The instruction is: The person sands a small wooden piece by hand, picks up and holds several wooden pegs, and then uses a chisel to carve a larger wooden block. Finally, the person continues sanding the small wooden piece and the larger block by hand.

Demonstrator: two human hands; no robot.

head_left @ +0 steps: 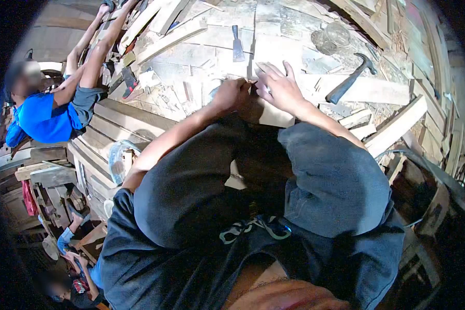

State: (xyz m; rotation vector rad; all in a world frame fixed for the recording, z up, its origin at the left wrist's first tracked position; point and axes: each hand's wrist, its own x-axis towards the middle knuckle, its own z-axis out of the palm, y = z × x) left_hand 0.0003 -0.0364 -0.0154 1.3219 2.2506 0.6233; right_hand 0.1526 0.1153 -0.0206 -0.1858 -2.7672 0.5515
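My left hand (232, 94) is closed, its fingertips pinched at the edge of a pale wooden board (276, 116) between my knees. Something small and dark shows at those fingertips, too small to name. Beside it, my right hand (280, 87) lies with fingers spread on pale wood and grips nothing visible. Beyond my hands is a flat, wide-bladed tool (237, 45), like a chisel or scraper. A claw hammer (350, 80) with a dark handle rests to the right. A few thin nail-like pieces (318, 83) lie between the right hand and the hammer.
Planks (173, 40) and offcuts (398, 124) surround the work surface. A clear round container (337, 36) stands at the back right. At left sits a person in a blue shirt (49, 116); another person (80, 274) is at lower left. A bucket-like round container (121, 163) is near my left arm.
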